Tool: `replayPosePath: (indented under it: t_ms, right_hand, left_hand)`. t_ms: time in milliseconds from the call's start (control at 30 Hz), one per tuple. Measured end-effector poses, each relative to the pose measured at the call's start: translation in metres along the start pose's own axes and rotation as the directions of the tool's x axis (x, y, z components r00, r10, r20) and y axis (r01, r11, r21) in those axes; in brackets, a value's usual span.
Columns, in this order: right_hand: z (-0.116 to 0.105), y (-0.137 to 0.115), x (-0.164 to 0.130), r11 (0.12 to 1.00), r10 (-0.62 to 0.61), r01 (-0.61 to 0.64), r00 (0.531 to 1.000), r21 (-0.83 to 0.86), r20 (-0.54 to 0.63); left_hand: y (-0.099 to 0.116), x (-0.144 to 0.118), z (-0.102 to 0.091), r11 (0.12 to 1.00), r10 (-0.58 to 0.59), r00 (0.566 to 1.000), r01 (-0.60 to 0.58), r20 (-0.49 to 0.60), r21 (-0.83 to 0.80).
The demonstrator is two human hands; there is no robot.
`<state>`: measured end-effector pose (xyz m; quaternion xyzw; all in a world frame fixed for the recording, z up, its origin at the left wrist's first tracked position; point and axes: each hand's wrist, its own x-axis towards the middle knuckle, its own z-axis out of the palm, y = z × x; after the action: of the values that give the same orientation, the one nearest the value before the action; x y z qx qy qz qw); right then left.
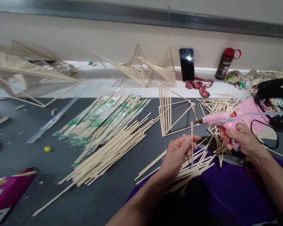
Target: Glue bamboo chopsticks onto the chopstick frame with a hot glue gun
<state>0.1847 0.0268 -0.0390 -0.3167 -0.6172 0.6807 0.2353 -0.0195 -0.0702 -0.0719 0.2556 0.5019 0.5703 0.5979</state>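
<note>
Pinched upright in my left hand (176, 154) is a short wooden stick (192, 146). My right hand (244, 139) is wrapped round the handle of a pink glue gun (223, 119), whose small light glows. The gun's nozzle points left, at the top end of the stick; whether they touch, I cannot tell. Just beyond my left hand stands a partly built stick frame (165, 113), with a row of sticks along its left side. Cut sticks (202, 164) lie below my hands on purple cloth (240, 185).
Loose chopsticks (108, 153) and wrapped chopsticks (106, 116) lie to the left, near a clear ruler (53, 121). Finished stick frames (141, 70) stand by the wall, beside a phone (186, 64) and a bottle (224, 64). A blade (233, 160) lies under my right hand.
</note>
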Motion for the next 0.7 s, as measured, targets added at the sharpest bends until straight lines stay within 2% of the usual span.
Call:
replayPosePath:
  t_ms: [367, 700]
  right_hand:
    - [-0.0024, 0.0023, 0.0003, 1.000, -0.018, 0.019, 1.000, -0.022, 0.012]
    - [-0.0026, 0.0003, -0.0011, 1.000, -0.009, 0.011, 0.999, -0.029, 0.044]
  left_hand:
    - [0.0031, -0.0004, 0.0009, 0.998, 0.005, 0.999, -0.002, 0.052, -0.061]
    - [0.0010, 0.0009, -0.0003, 0.995, -0.015, 0.999, 0.020, 0.050, -0.095]
